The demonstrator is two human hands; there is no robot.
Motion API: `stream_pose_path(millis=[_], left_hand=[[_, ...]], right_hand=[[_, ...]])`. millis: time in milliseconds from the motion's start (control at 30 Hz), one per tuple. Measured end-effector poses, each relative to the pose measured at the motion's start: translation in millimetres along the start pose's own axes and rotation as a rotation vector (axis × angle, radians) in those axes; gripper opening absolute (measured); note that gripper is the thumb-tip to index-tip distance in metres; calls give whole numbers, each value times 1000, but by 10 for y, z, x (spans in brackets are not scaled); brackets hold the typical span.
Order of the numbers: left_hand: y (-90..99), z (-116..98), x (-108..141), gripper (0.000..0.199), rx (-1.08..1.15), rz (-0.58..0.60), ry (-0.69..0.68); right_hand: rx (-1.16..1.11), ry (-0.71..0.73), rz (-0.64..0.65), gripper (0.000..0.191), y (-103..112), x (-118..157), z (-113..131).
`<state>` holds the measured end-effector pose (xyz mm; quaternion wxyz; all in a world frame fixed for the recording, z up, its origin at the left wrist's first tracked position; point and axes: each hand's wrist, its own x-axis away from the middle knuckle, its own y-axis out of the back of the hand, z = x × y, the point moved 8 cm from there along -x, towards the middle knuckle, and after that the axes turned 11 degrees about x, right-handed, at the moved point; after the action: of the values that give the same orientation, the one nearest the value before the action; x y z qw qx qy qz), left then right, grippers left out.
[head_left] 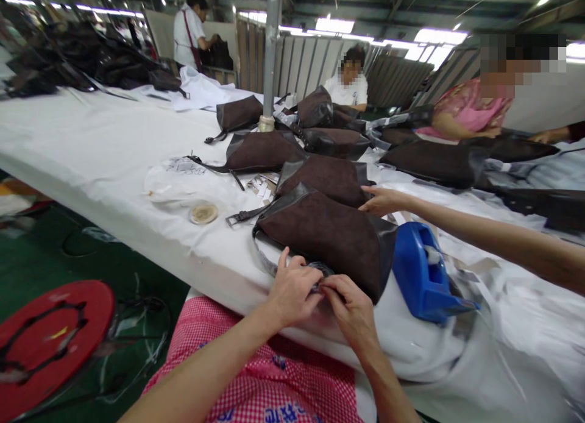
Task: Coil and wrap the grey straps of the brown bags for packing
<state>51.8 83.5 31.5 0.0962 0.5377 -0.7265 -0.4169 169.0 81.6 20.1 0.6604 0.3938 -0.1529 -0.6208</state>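
Note:
A dark brown handbag [326, 231] with black leather-like ends lies on its side right in front of me, at the table's near edge. Its strap [265, 255], which looks wrapped in clear plastic, curves along the near side. My left hand [295, 289] is closed on this strap, index finger raised. Close beside it, my right hand [350, 304] pinches the same strap with thumb and fingertips. The exact spot between the fingers is partly hidden. A buckled strap end [247, 216] sticks out at the bag's left.
Another person's hand [384, 200] reaches in from the right to the handbag behind [324, 179]. A blue tape dispenser [423, 277] stands right of my bag. A tape roll [203, 213] lies left. A grey post [273, 51] rises among more bags. A red round stool [55, 344] stands lower left.

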Motion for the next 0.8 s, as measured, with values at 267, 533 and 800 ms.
stream_pose_path(millis=[267, 533, 800], left_hand=[[11, 53, 11, 11, 42, -25, 51], [2, 112, -53, 5, 92, -26, 61], [-3, 108, -60, 9, 79, -44, 67]], right_hand=[[36, 26, 15, 17, -6, -14, 6], [36, 64, -29, 17, 14, -7, 17], [70, 283, -90, 18, 55, 0, 87]])
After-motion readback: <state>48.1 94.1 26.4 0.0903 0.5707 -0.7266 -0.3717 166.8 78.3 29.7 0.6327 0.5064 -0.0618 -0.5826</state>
